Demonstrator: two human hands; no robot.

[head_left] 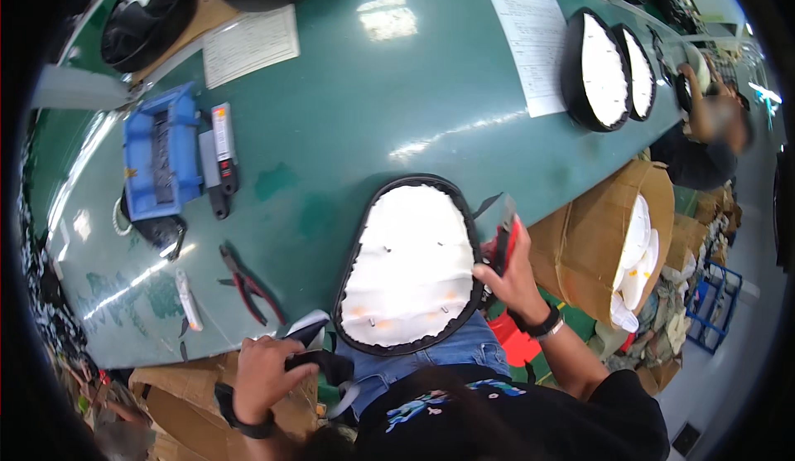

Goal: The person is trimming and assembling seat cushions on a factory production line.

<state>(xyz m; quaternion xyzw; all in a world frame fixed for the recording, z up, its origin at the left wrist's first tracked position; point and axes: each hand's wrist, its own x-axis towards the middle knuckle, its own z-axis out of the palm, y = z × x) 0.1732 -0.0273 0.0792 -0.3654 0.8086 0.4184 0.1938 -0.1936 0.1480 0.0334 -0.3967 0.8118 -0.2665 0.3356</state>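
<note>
Egg-shaped padded panel (pixel 408 266), white face up, appears to span the near edge of the desk (pixel 319 113) and the denim lap (pixel 482 347). Long axis about 12:30–6:30, narrow end toward 12:30. Right hand (pixel 515 272), at its 3 o'clock, closed round a red-handled tool (pixel 504 244); left hand (pixel 269 374), at 8, gripping a black strip (pixel 333 366). Likely rim work: best done with panel steadied, tool tip clear of fingers and black edging (pixel 346 275).
</note>
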